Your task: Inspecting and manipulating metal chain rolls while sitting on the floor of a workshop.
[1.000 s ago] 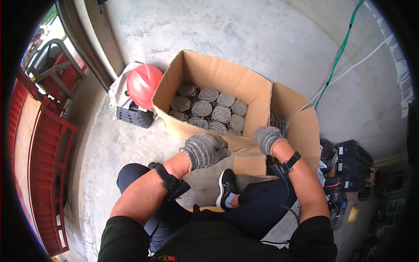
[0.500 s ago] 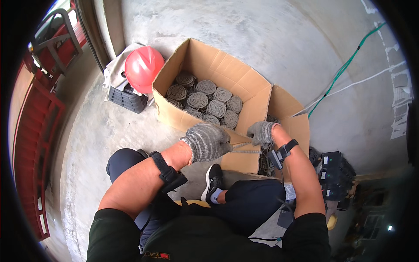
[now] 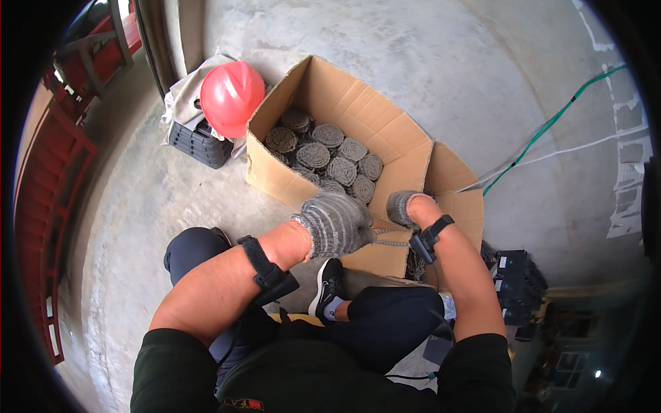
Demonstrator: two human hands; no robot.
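My left hand [image 3: 335, 226], in a grey striped knit glove, is closed on a thin grey metal chain [image 3: 390, 243] in front of the boxes. Two strands run from it to the right. The lower strand reaches the edge of the smaller cardboard box [image 3: 458, 206], where more dark chain lies partly hidden. My right hand [image 3: 403, 208], gloved too, is curled at the upper strand; its fingertips are mostly hidden. Behind my hands, a larger open cardboard box [image 3: 275, 168] holds several tightly rolled coils of chain [image 3: 342, 170].
A red hard hat [image 3: 232, 98] rests on a pale cloth and a black crate [image 3: 200, 143] left of the larger box. Black cases [image 3: 516, 289] stand at the right. Green and white cables [image 3: 551, 124] run along the wall. A red metal gate [image 3: 51, 206] stands at far left.
The view has shifted slightly. My left hand has come a little nearer my right hand, and less of the strands shows between them. The rolled coils look unchanged.
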